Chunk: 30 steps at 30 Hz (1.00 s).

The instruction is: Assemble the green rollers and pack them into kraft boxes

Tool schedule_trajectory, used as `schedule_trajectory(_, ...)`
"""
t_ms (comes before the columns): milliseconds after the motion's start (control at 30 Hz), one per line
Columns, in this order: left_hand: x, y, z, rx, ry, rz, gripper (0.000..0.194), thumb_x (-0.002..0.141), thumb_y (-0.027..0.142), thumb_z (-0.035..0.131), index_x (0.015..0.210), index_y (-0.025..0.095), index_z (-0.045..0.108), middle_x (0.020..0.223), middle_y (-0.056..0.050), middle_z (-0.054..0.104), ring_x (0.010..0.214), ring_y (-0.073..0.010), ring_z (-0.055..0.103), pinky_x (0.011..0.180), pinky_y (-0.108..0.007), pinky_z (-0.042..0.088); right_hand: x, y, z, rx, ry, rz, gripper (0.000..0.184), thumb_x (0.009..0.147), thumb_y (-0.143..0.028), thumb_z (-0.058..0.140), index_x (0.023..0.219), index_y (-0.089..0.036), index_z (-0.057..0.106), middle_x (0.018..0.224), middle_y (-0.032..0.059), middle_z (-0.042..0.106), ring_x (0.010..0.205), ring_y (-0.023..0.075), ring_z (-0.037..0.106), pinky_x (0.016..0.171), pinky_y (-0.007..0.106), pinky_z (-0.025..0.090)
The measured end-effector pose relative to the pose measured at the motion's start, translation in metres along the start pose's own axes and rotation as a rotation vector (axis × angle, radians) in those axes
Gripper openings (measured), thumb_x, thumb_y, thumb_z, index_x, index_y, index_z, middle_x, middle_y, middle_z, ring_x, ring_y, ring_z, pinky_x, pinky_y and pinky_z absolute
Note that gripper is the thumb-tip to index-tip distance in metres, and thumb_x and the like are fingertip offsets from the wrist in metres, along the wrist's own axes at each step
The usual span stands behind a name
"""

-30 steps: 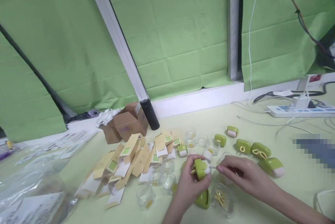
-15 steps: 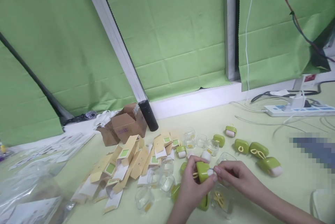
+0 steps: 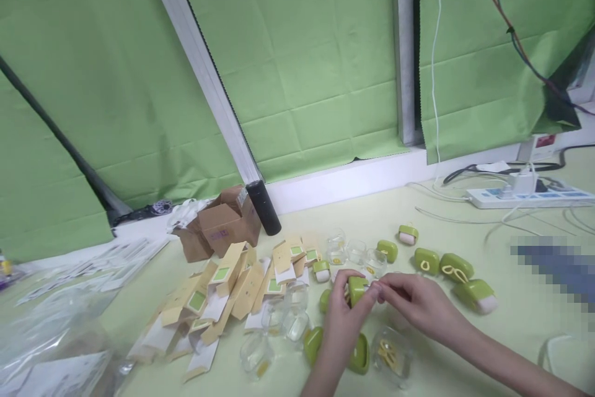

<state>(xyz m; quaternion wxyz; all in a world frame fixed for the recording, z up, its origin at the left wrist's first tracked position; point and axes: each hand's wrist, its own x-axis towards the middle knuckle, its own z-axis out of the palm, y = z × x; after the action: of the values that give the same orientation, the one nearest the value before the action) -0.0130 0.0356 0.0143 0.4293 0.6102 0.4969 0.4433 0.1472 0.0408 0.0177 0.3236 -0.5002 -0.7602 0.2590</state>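
My left hand (image 3: 346,313) is closed around a small green case (image 3: 357,288) that looks like an earbud case, with part of a yellow loop behind the fingers. At the case's right side, the fingertips of my right hand (image 3: 411,298) are pinched; a thin greyish piece shows there, too small to name. Under my left wrist lie larger green case halves (image 3: 359,357). Just right of them a clear plastic container (image 3: 393,357) holds a yellow loop strap (image 3: 387,353). More green cases (image 3: 476,293) lie to the right, some with pinkish-white parts and yellow loops.
Opened cream cartons (image 3: 227,288) pile up on the left, beside several clear containers (image 3: 256,353). Behind them stand a brown cardboard box (image 3: 227,223) and a black cylinder (image 3: 263,207). A power strip (image 3: 530,197) with cables lies at the back right; plastic bags (image 3: 56,335) are front left.
Both hands have moved slightly up and away with the green case, which is now more covered by the left fingers. More of the clear container and green halves below shows.
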Motion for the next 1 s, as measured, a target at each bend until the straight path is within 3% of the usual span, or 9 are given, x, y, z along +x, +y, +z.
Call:
schedule_trajectory(167, 0.005, -0.007, -0.010, 0.273, 0.059, 0.026, 0.037, 0.068, 0.044, 0.068, 0.092, 0.022, 0.051, 0.075, 0.003, 0.055, 0.072, -0.0161, 0.053, 0.066, -0.026, 0.041, 0.005, 0.004, -0.006, -0.333, 0.023, -0.066, 0.043, 0.092, -0.039, 0.038, 0.064, -0.022, 0.064, 0.058, 0.0014, 0.067, 0.052, 0.0169, 0.060, 0.046, 0.024, 0.026)
schedule_trajectory(267, 0.009, -0.010, -0.017, 0.229, 0.128, 0.060, 0.039, 0.064, 0.040, 0.073, 0.093, 0.021, 0.055, 0.095, -0.003, 0.057, 0.090, -0.0196, 0.054, 0.077, -0.027, 0.041, 0.007, 0.010, -0.007, -0.355, 0.052, -0.034, 0.044, 0.093, -0.041, 0.036, 0.065, -0.022, 0.064, 0.060, 0.0019, 0.068, 0.053, 0.0179, 0.061, 0.046, 0.025, 0.028)
schedule_trajectory(333, 0.009, -0.009, -0.020, 0.092, 0.150, -0.004, 0.043, 0.066, 0.044, 0.071, 0.099, 0.020, 0.056, 0.098, -0.004, 0.056, 0.080, -0.0163, 0.056, 0.069, -0.025, 0.042, 0.007, 0.011, -0.009, -0.314, 0.076, -0.001, 0.045, 0.094, -0.044, 0.034, 0.068, -0.022, 0.063, 0.060, 0.0024, 0.067, 0.053, 0.0180, 0.060, 0.047, 0.025, 0.030)
schedule_trajectory(433, 0.006, -0.006, -0.019, -0.237, 0.081, -0.170, 0.052, 0.075, 0.060, 0.055, 0.110, 0.021, 0.049, 0.083, 0.001, 0.054, 0.046, -0.0056, 0.040, 0.045, -0.020, 0.027, 0.004, 0.005, -0.012, -0.195, 0.051, -0.023, 0.042, 0.094, -0.046, 0.033, 0.075, -0.021, 0.061, 0.064, 0.0022, 0.066, 0.055, 0.0169, 0.059, 0.050, 0.026, 0.034)
schedule_trajectory(533, -0.001, -0.005, -0.012, -0.467, -0.004, -0.226, 0.053, 0.078, 0.066, 0.046, 0.105, 0.020, 0.049, 0.079, 0.002, 0.053, 0.043, -0.0018, 0.034, 0.044, -0.019, 0.021, 0.000, -0.002, -0.011, -0.130, -0.014, -0.143, 0.034, 0.094, -0.039, 0.035, 0.081, -0.022, 0.061, 0.074, 0.0022, 0.067, 0.063, 0.0166, 0.060, 0.055, 0.026, 0.036)
schedule_trajectory(700, -0.008, -0.008, -0.003, -0.426, -0.179, -0.331, 0.056, 0.075, 0.069, 0.048, 0.103, 0.020, 0.047, 0.060, 0.008, 0.043, 0.042, -0.0020, 0.032, 0.045, -0.018, 0.017, -0.005, -0.006, -0.004, -0.223, -0.037, -0.193, 0.032, 0.092, -0.030, 0.037, 0.072, -0.019, 0.060, 0.070, 0.0026, 0.065, 0.059, 0.0155, 0.056, 0.052, 0.026, 0.031)
schedule_trajectory(867, -0.012, -0.006, -0.006, -0.442, -0.314, -0.343, 0.052, 0.074, 0.065, 0.054, 0.103, 0.022, 0.048, 0.071, 0.005, 0.049, 0.044, -0.0012, 0.037, 0.044, -0.016, 0.021, -0.006, -0.001, 0.001, -0.039, -0.117, -0.132, 0.034, 0.089, -0.031, 0.044, 0.060, -0.018, 0.056, 0.058, -0.0001, 0.058, 0.050, 0.0117, 0.048, 0.048, 0.023, 0.029)
schedule_trajectory(1000, -0.014, -0.007, -0.004, -0.564, -0.287, -0.310, 0.052, 0.078, 0.064, 0.049, 0.104, 0.019, 0.049, 0.069, 0.003, 0.051, 0.039, -0.0026, 0.039, 0.034, -0.015, 0.021, -0.004, 0.004, 0.006, 0.125, -0.165, -0.115, 0.039, 0.089, -0.038, 0.045, 0.059, -0.016, 0.058, 0.055, -0.0014, 0.053, 0.050, 0.0107, 0.044, 0.047, 0.022, 0.030)
